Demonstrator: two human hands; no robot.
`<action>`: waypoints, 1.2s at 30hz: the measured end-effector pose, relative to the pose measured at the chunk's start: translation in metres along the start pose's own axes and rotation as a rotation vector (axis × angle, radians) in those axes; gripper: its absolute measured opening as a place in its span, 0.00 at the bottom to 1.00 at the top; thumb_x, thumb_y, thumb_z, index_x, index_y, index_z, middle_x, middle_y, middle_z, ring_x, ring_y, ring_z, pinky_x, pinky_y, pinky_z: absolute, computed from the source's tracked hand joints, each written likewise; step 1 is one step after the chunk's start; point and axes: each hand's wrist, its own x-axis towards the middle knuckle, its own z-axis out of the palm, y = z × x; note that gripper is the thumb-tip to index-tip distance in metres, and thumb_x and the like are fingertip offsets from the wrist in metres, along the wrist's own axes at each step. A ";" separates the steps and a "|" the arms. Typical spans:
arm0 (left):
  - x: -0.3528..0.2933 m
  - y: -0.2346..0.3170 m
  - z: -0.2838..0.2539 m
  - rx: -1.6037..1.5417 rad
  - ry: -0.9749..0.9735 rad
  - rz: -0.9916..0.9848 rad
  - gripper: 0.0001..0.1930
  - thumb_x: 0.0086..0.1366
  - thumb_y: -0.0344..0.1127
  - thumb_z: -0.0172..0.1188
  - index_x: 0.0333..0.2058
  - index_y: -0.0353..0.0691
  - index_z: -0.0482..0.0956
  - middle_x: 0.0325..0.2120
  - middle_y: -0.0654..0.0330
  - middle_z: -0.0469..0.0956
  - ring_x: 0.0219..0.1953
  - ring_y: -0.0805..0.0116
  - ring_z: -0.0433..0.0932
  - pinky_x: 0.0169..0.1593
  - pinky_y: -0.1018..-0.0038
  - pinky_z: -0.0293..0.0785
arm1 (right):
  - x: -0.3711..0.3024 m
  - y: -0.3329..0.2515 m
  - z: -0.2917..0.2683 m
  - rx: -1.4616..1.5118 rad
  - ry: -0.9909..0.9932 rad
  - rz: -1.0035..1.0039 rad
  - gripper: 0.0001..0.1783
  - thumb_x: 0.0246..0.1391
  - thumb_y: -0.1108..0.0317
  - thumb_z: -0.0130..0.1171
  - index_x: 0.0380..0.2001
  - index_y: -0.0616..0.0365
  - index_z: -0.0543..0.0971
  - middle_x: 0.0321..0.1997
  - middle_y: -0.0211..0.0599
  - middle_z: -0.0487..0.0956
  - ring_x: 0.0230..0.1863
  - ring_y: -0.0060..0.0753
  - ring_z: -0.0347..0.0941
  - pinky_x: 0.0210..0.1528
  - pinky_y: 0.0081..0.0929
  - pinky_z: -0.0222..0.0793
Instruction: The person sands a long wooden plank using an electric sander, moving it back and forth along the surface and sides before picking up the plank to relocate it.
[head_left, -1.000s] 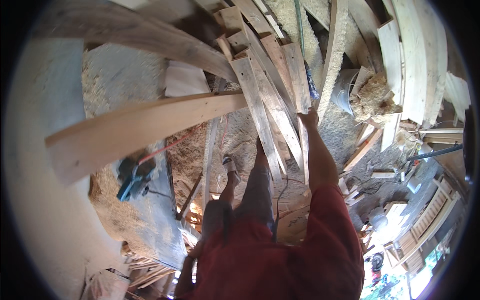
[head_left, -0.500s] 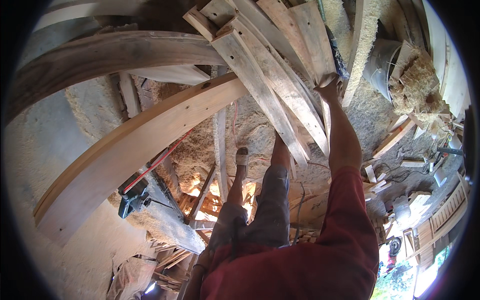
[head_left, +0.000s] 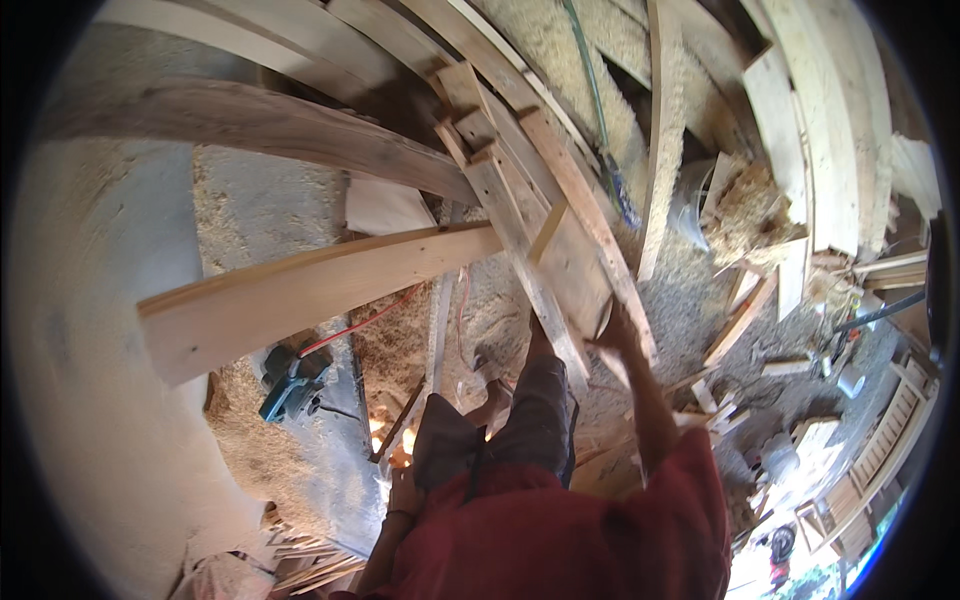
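Observation:
My right hand (head_left: 618,335) is closed on the near end of a wide wooden board (head_left: 572,268), which slopes away from me in a pile of planks. Along the left of this board runs a narrow plank (head_left: 512,215), and on its right lies another plank (head_left: 600,240). A short strip of wood (head_left: 548,232) stands out between them. My left hand (head_left: 404,492) hangs low beside my left thigh, its fingers too unclear to read. To the left, a thick curved beam (head_left: 320,280) reaches its far end to the planks.
A teal power tool (head_left: 292,385) with a red cord sits left of my legs, on a grey surface. Behind the pale beam is a darker curved beam (head_left: 280,125). Wood shavings (head_left: 750,215) and offcuts (head_left: 740,320) litter the floor at right. A slatted wooden piece (head_left: 885,430) stands far right.
My right hand has come closer to my body with the board's end, and my arm is more bent. The planks have spread apart. My view has shifted.

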 end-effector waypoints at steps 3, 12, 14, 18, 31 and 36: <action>0.013 -0.018 0.016 -0.041 0.192 0.258 0.30 0.53 0.32 0.57 0.58 0.39 0.67 0.53 0.38 0.66 0.50 0.34 0.73 0.55 0.51 0.73 | -0.065 -0.051 -0.024 0.067 0.108 -0.241 0.68 0.22 0.41 0.81 0.65 0.61 0.60 0.59 0.55 0.71 0.62 0.60 0.67 0.62 0.52 0.65; 0.052 0.078 -0.040 -0.606 0.318 0.749 0.34 0.54 0.47 0.69 0.56 0.35 0.72 0.45 0.45 0.79 0.52 0.48 0.77 0.54 0.59 0.73 | -0.257 -0.367 -0.148 -0.021 0.166 -0.856 0.65 0.19 0.43 0.81 0.63 0.62 0.65 0.55 0.52 0.75 0.56 0.57 0.71 0.59 0.49 0.66; 0.030 0.064 -0.032 -0.677 0.472 0.809 0.31 0.56 0.48 0.68 0.55 0.36 0.73 0.41 0.48 0.81 0.48 0.50 0.79 0.50 0.61 0.75 | -0.309 -0.444 -0.139 -0.076 0.030 -1.037 0.62 0.21 0.49 0.80 0.63 0.64 0.65 0.56 0.54 0.75 0.58 0.58 0.70 0.62 0.49 0.64; 0.004 0.060 -0.025 -0.968 0.863 1.020 0.23 0.62 0.47 0.63 0.50 0.38 0.75 0.36 0.51 0.81 0.40 0.52 0.81 0.46 0.61 0.76 | -0.417 -0.554 -0.097 -0.216 -0.058 -1.276 0.67 0.20 0.48 0.82 0.65 0.68 0.63 0.52 0.63 0.75 0.54 0.60 0.73 0.57 0.50 0.68; -0.180 -0.181 -0.051 -2.221 1.811 0.253 0.17 0.74 0.42 0.54 0.50 0.33 0.75 0.36 0.63 0.79 0.39 0.77 0.73 0.44 0.75 0.73 | -0.382 -0.567 0.090 -0.401 -0.617 -1.497 0.49 0.47 0.38 0.70 0.60 0.66 0.70 0.56 0.54 0.76 0.60 0.50 0.73 0.61 0.41 0.68; -0.183 -0.266 0.018 -2.400 2.047 -0.125 0.19 0.75 0.48 0.51 0.43 0.35 0.76 0.30 0.67 0.76 0.32 0.80 0.72 0.36 0.78 0.72 | -0.339 -0.479 0.104 -0.824 -0.598 -1.257 0.37 0.48 0.42 0.68 0.49 0.66 0.77 0.40 0.59 0.81 0.48 0.60 0.78 0.50 0.47 0.72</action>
